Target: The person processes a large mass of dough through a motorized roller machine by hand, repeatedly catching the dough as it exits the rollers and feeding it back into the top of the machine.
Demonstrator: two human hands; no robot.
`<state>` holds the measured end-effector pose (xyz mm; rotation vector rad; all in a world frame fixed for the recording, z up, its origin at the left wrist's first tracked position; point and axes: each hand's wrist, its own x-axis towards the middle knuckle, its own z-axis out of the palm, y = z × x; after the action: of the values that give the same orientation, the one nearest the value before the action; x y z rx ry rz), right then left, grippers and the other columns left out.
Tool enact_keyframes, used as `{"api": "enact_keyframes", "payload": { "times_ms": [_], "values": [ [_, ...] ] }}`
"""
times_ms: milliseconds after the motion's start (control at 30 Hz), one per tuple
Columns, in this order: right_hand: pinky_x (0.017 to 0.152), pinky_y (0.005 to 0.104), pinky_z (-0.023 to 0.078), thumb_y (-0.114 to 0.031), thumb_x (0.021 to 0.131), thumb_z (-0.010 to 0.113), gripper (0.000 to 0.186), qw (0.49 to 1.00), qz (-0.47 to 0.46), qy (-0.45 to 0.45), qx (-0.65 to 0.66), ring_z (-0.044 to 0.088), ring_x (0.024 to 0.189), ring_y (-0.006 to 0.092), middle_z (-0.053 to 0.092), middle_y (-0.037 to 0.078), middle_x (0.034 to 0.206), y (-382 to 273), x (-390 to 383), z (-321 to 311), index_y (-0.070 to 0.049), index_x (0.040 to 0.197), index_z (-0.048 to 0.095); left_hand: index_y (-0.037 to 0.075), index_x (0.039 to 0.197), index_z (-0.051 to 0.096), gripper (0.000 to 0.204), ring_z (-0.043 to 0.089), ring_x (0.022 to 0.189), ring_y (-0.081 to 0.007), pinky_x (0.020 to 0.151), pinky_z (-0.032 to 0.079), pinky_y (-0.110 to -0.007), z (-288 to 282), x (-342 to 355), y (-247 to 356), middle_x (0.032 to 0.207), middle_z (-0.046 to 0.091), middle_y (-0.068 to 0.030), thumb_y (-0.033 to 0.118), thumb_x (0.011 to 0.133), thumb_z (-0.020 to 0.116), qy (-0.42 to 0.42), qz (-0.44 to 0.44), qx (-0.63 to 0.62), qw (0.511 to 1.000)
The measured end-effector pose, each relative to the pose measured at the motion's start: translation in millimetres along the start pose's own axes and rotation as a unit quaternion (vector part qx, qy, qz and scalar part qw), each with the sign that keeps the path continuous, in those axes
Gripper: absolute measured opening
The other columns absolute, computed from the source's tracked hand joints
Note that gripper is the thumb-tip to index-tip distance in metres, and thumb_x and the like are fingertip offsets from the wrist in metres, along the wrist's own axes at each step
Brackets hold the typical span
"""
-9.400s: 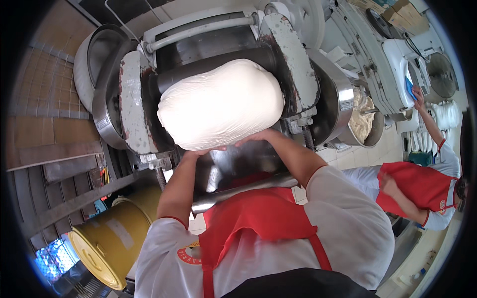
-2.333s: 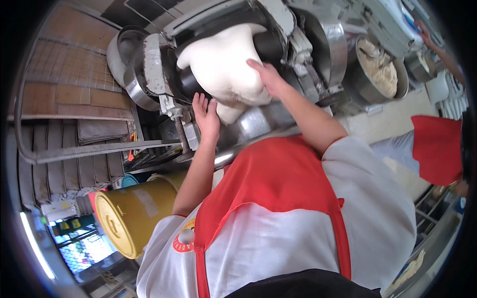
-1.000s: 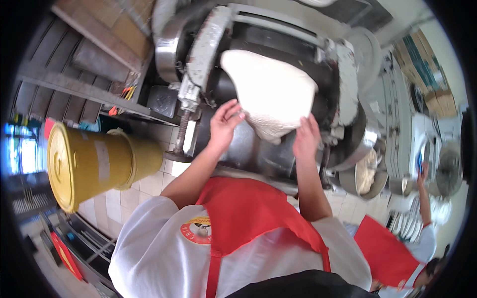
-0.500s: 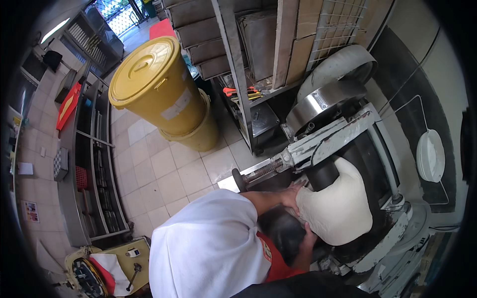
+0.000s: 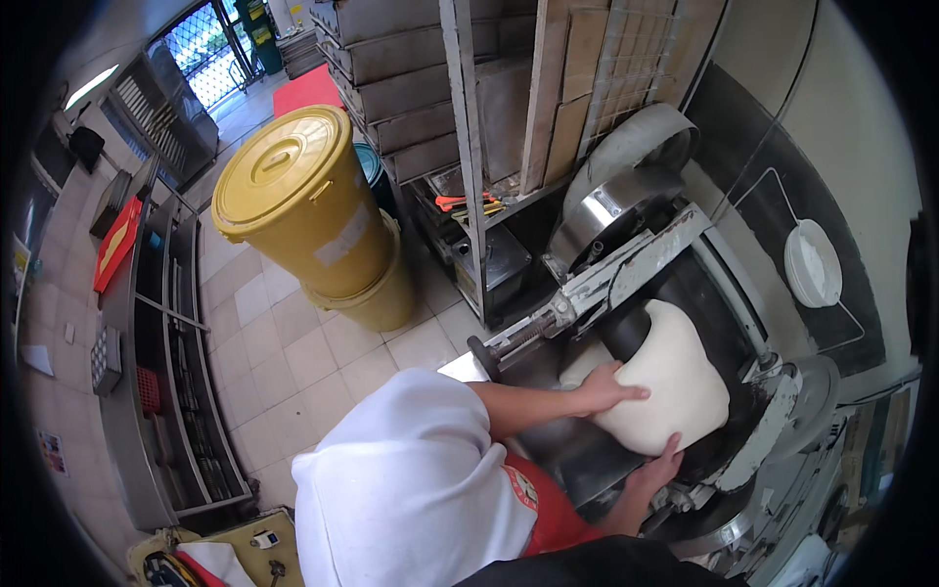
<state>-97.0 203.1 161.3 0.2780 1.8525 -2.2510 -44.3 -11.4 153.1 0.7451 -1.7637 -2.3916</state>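
A thick, smooth sheet of pale dough [image 5: 675, 377] drapes over the dark roller [image 5: 626, 328] of a dough-rolling machine with a worn white frame. My left hand [image 5: 602, 389] grips the dough's left edge, its arm reaching across from a white sleeve. At the lower edge of the dough, my right hand [image 5: 657, 474] holds on with fingertips over the top; part of that hand is hidden under the sheet. Another pale piece of dough shows beyond my left wrist, on the machine's metal tray [image 5: 553, 445].
Beyond the machine stand a metal rack [image 5: 469, 176] and a stacked yellow lidded bin [image 5: 303, 196]. A steel motor cover [image 5: 611, 220] adjoins the rollers at the back. A white round container [image 5: 812, 262] hangs on the right wall. Shelving [image 5: 186, 342] runs along the left.
Both hands have moved rightward with the dough's near edge, which has lifted and folded toward the roller. My right hand has come up onto the lower edge. The view has shifted slightly.
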Motion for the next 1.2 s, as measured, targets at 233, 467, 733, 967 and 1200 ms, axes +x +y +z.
{"api": "enact_keyframes", "payload": {
  "times_ms": [233,467,733,967,1200],
  "values": [
    [0.094,0.0318,0.047,-0.023,0.099,0.064,0.042,0.996,-0.079,0.031,-0.032,0.063,0.113,0.0229,0.064,0.015,0.13,4,-16,-31,0.003,0.131,0.057,-0.002,0.15,0.035,0.081,0.047,0.137,-0.0341,0.114,0.037,-0.041,-14,-25,12,0.151,0.043,-0.0238,0.033,0.087,0.073,0.119,0.354,0.178,0.91],
    [0.105,0.0432,0.045,-0.016,0.082,0.081,0.088,0.923,0.205,0.051,-0.322,0.052,0.129,0.0318,0.046,0.019,0.148,158,9,-61,-0.001,0.153,0.031,-0.001,0.157,0.02,0.119,0.028,0.147,-0.0446,0.122,0.026,-0.047,-62,0,-168,0.159,0.028,-0.028,0.052,0.07,0.083,0.13,-0.056,0.324,0.935],
    [0.109,0.0379,0.041,-0.001,0.078,0.083,0.063,0.934,0.228,-0.209,-0.177,0.054,0.124,0.0245,0.061,0.009,0.133,129,95,-19,0.002,0.135,0.058,0.012,0.159,0.024,0.132,0.026,0.147,-0.0456,0.123,0.021,-0.047,-29,113,-159,0.163,0.023,-0.0234,0.056,0.055,0.093,-0.072,0.09,0.359,0.926],
    [0.11,0.0375,0.041,-0.002,0.086,0.075,0.056,0.986,-0.004,-0.138,-0.098,0.054,0.125,0.0261,0.057,0.014,0.137,98,50,-2,0.003,0.138,0.054,0.007,0.125,0.069,0.08,0.069,0.104,-0.031,0.095,0.052,-0.037,-50,88,-66,0.112,0.073,-0.0137,0.047,0.06,0.095,-0.275,0.099,0.272,0.917],
    [0.073,0.0342,0.044,-0.027,0.095,0.074,0.031,0.986,-0.058,0.137,-0.071,0.051,0.08,0.0151,0.059,0.003,0.088,23,3,34,-0.003,0.089,0.055,-0.005,0.122,0.067,0.064,0.067,0.1,-0.0186,0.09,0.053,-0.035,-12,-5,4,0.108,0.073,-0.0109,0.034,0.076,0.09,-0.01,0.034,0.009,0.999]
  ]
}}
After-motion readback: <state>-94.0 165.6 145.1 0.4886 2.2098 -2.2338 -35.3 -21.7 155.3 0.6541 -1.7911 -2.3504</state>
